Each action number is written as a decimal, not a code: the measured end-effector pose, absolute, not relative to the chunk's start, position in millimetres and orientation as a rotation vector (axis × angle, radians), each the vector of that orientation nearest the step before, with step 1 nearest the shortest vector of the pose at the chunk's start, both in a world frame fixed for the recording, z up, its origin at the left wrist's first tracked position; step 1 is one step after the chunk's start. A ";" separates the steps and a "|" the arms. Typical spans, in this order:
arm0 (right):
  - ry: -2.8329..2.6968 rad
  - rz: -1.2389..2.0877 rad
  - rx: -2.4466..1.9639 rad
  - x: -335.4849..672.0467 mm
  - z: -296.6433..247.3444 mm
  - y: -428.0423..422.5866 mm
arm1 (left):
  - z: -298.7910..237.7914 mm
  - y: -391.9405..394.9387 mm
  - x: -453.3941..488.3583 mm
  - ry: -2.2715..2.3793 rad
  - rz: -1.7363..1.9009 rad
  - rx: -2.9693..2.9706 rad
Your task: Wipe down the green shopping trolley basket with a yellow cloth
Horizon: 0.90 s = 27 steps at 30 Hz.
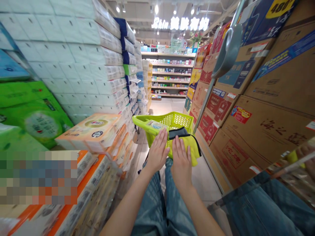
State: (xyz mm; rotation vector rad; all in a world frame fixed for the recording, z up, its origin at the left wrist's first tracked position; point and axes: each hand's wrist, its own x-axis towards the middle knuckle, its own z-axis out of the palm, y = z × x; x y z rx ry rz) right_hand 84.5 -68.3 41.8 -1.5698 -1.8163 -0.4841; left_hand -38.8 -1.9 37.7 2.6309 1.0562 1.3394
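Observation:
In front of my knees is a lime-green plastic shopping basket with perforated walls. My left hand lies on its near edge, fingers stretched out and close together, beside a clear label panel. A yellow-green cloth with black edging and a grey band hangs over the near right side of the basket. On that cloth rests my right hand, palm down, its fingers extended and the thumb a little apart. Neither hand is wrapped round anything that I can see. The undersides of both palms are hidden.
White tissue packs are stacked high on the left, with orange packs lower and nearer. Cardboard cartons line the right side beside a metal pole. Down the tiled aisle stand product shelves.

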 end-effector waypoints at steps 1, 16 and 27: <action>-1.837 -0.478 -1.573 78.1 46.2 -65.1 | 37.8 -1.2 -39.7 1.059 1.335 2.634; -1.822 -0.531 -1.461 153.1 29.6 -74.3 | 37.2 -1.9 -39.7 1.090 1.314 2.671; -1.804 -0.524 -1.604 83.6 37.2 -64.0 | 35.6 -0.3 -39.7 1.071 1.334 2.643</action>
